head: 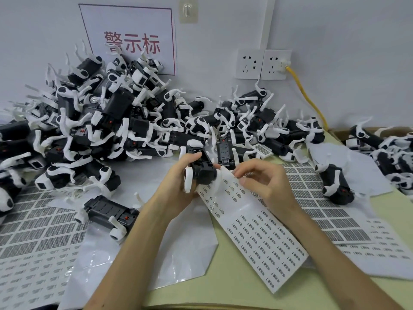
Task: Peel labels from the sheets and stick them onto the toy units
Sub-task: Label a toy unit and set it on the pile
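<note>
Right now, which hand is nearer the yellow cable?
Right. The right hand, pinching the sheet, is below and left of the cable. The left hand, holding a toy, is farther to the left.

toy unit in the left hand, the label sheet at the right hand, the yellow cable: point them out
toy unit point(203, 173): head view, black body.
label sheet point(263, 238): head view, printed middle.
yellow cable point(310, 101): head view, mid-run on wall.

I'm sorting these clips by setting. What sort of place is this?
Likely a toy factory's labelling bench: a big pile of identical black-and-white toy units, printed label sheets spread over the table, and a red-lettered wall sign.
</note>
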### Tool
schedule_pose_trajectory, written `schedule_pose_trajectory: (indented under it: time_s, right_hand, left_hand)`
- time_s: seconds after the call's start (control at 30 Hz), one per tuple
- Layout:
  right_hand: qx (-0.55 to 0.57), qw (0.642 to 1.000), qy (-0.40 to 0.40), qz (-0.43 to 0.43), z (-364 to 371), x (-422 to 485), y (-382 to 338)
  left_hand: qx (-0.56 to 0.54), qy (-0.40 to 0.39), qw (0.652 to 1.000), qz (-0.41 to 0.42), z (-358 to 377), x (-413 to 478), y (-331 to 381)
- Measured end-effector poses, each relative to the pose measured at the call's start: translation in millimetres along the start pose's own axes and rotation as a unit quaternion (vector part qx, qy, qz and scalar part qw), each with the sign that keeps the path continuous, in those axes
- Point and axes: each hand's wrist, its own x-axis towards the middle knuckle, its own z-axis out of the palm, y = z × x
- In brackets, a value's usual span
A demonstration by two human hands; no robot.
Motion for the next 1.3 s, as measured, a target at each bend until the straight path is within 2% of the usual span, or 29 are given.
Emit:
schedule_pose_trajectory:
  time_s: [0.17, 0.33, 0.47, 0.6, 0.73, 0.87, 1.13, 1.3]
  right_hand:
    - [0.074, 0.995, 0.045, 0.045, -10, 5, 1]
    - [0.081, 0.991, 0.063, 0.084, -9, 6, 0]
    - [0.101, 0.988, 0.073, 0.093, -5, 7, -3]
    - [0.074, 0.99, 0.095, 0.078, -5, 6, -3]
    - [0.017, 0.993, 0.1, 0.056, -6, 5, -3]
    - [-0.031, 0.992, 0.115, 0.044, -6, 4, -2]
    - [-0.066, 0.987, 0.134, 0.052, -6, 4, 1]
    - [-0.094, 0.987, 0.116, 0.059, -7, 6, 0]
  left_hand:
    - [-0.01, 0.019, 1.0, 0.018, 3, -3, 1]
    - [-0.009, 0.048, 0.993, 0.111, 1, 0, 2]
    - [-0.016, 0.013, 0.988, 0.153, -1, -3, 4]
    - [0.016, -0.07, 0.988, 0.136, 4, -5, 1]
    - [0.041, -0.101, 0.989, 0.103, 13, -7, -4]
    - [0.076, -0.104, 0.987, 0.093, 15, -7, -5]
    - [0.073, -0.111, 0.987, 0.086, 16, -7, -7]
    - [0.05, -0.103, 0.988, 0.101, 13, -6, -6]
